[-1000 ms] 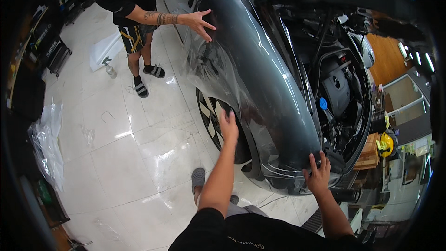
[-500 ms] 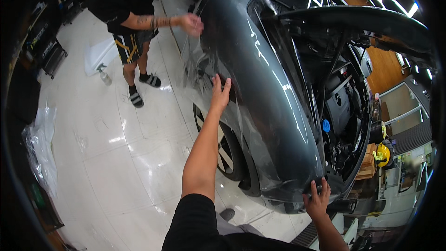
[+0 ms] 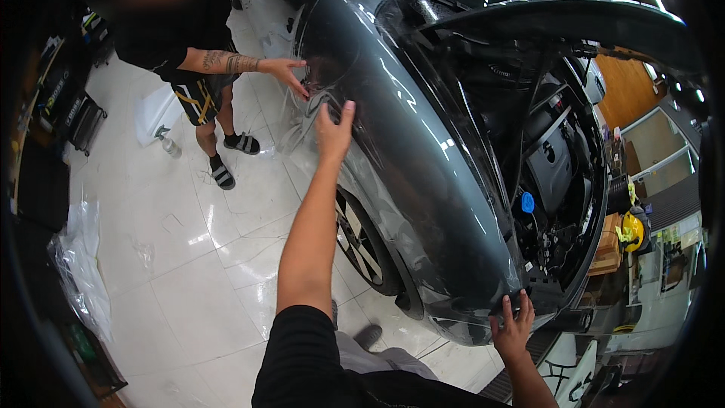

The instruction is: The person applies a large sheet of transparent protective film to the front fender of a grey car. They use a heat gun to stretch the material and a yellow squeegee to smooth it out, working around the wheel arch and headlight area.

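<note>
My left hand (image 3: 334, 128) reaches up to clear film (image 3: 298, 136) hanging along the side of a dark grey car fender (image 3: 408, 159), its thumb and fingers apart. My right hand (image 3: 512, 325) rests with spread fingertips at the fender's front corner, beside the open engine bay (image 3: 551, 181). A co-worker's hand (image 3: 287, 75) is at the upper part of the film, just above and left of my left hand. The wheel (image 3: 359, 234) shows below the fender.
The co-worker (image 3: 174, 53) stands at upper left by a spray bottle (image 3: 171, 147) on the tiled floor (image 3: 189, 272). Loose plastic (image 3: 79, 272) lies at left. The raised hood (image 3: 574, 23) is over the engine bay; cardboard boxes (image 3: 608, 245) and a yellow item (image 3: 633, 233) are at right.
My left hand has moved up along the fender from near the wheel arch. My right hand stays at the front corner. The co-worker's hand has moved lower and left, nearer my left hand.
</note>
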### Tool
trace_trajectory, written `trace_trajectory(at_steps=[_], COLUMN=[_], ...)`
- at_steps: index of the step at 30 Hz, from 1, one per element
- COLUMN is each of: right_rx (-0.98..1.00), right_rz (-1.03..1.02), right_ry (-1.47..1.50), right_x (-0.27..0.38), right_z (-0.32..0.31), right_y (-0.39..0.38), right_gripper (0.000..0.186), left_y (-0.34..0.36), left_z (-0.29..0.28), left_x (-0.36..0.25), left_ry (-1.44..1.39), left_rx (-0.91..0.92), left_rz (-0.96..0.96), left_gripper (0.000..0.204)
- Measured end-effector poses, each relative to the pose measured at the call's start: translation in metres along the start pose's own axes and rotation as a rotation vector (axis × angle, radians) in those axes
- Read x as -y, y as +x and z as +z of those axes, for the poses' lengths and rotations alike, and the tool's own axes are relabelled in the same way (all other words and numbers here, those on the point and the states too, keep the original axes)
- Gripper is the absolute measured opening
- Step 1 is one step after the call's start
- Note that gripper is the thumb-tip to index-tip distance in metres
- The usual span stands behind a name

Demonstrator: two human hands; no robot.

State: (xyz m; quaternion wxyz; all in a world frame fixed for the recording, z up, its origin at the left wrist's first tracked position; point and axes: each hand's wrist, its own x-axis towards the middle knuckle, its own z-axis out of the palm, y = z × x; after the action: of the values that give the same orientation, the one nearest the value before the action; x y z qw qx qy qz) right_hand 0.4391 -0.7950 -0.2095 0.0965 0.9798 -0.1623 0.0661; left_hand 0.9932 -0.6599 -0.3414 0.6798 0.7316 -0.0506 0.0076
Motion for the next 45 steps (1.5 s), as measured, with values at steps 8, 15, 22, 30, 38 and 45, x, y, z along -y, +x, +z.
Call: trace_trajectory(at_steps=[8,15,22,30,38,45], right_rx=[-0.057,0.016,0.077,0.060,0.061,0.029], right_rz=[0.015,0.090,0.163,0.175,0.279,0.319], right_ry=[0.039,0.019,-0.031,-0.016,-0.090,-0.076], right_x=[-0.006,0.001,0.011,0.020,0.045,0.044], right_z=[0.010,0.015,0.012,0.006,-0.001,0.010], right_y=[-0.005,-0.015,-0.023,-0.004,0.012,0.009], right_gripper=[0.069,0.083,0.089,0.090,0.084,0.082], left_y=[0.090,0.167,0.194,0.243,0.263,0.257], left_z=[-0.015,0.023,0.030,0.043,0.047,0.049], left_x=[-0.063,-0.116,-0.133,-0.149,-0.161,-0.158], left_ry=[0.371,0.446,0.597,0.713,0.769,0.624], left_rx=[0.004,0.158,0.264,0.230,0.294,0.105], left_rz=[0.220,0.026,0.291,0.295,0.232,0.427], left_gripper=[0.081,0.090,0.085,0.083,0.084,0.076])
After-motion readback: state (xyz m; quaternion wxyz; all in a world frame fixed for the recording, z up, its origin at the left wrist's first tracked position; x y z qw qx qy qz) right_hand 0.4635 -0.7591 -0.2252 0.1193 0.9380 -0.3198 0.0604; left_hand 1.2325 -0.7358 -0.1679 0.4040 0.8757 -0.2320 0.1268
